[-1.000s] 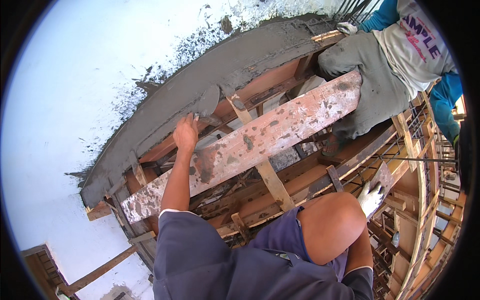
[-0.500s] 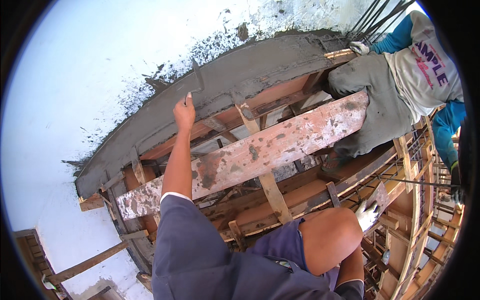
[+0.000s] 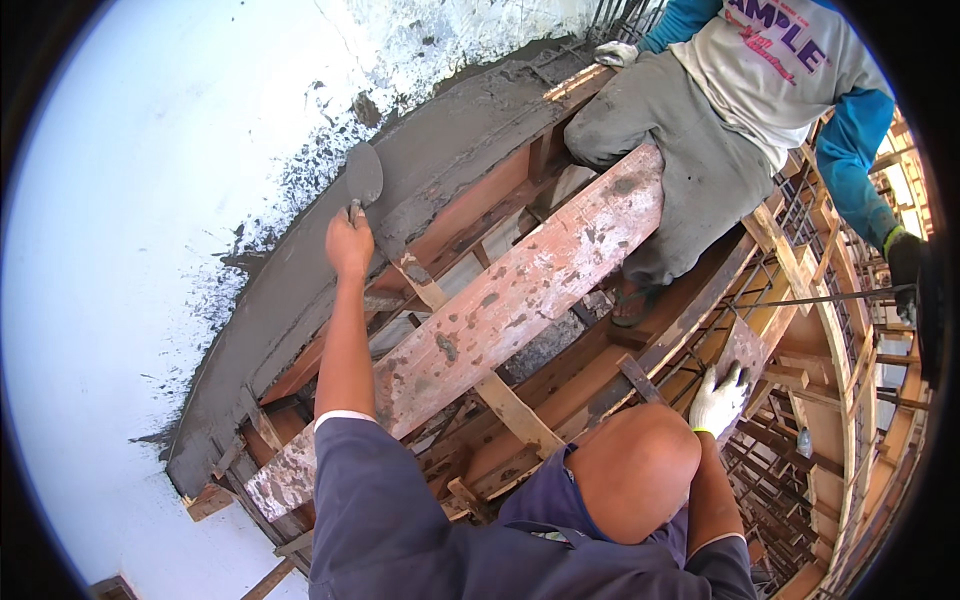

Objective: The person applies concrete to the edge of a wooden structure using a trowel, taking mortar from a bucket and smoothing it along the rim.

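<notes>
- white wall behind a wet cement ledge, wooden formwork below.
- left hand reaches up, arm straight, grip clamped on a trowel against the cement.
- gloved right hand rests, fingers spread, on a small board.

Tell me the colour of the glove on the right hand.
White with a yellow-green cuff; the right hand shows best in the head view, resting on a wooden board.

Head camera looks steeply down, close over formwork.
</notes>
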Action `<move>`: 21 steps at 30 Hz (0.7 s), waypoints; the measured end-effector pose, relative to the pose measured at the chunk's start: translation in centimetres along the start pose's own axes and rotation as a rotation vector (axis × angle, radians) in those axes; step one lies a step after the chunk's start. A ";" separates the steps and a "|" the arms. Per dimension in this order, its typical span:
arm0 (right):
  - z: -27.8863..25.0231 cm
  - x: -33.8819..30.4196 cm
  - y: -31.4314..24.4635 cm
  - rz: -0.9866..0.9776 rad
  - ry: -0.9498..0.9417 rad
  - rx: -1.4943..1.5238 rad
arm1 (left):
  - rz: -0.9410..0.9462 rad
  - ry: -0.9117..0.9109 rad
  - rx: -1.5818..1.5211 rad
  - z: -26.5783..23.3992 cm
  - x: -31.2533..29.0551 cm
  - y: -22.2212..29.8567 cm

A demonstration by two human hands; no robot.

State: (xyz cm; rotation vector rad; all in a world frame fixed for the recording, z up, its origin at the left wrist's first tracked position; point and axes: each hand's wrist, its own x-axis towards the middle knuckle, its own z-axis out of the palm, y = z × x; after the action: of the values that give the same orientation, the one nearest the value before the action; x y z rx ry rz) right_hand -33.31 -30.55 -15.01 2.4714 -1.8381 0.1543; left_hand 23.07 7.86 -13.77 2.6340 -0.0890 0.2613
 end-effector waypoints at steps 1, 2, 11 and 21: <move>0.2 0.1 0.0 -0.009 0.003 -0.006 | 0.041 -0.009 0.013 0.7 0.7 0.7; 0.3 0.2 0.1 -0.016 0.005 -0.016 | 0.082 -0.023 0.024 1.5 1.1 1.7; 0.3 0.6 0.1 -0.008 0.016 -0.020 | -0.093 -0.202 -0.644 4.9 -3.5 10.6; -0.7 1.1 0.1 0.001 0.026 0.054 | -0.052 -0.335 -0.475 3.0 -10.7 12.6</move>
State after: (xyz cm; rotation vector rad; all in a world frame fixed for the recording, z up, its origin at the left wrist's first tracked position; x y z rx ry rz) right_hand -33.17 -31.53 -14.18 2.4914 -1.8492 0.2380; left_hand 11.71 -4.47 -12.71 2.1770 -0.1704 -0.2015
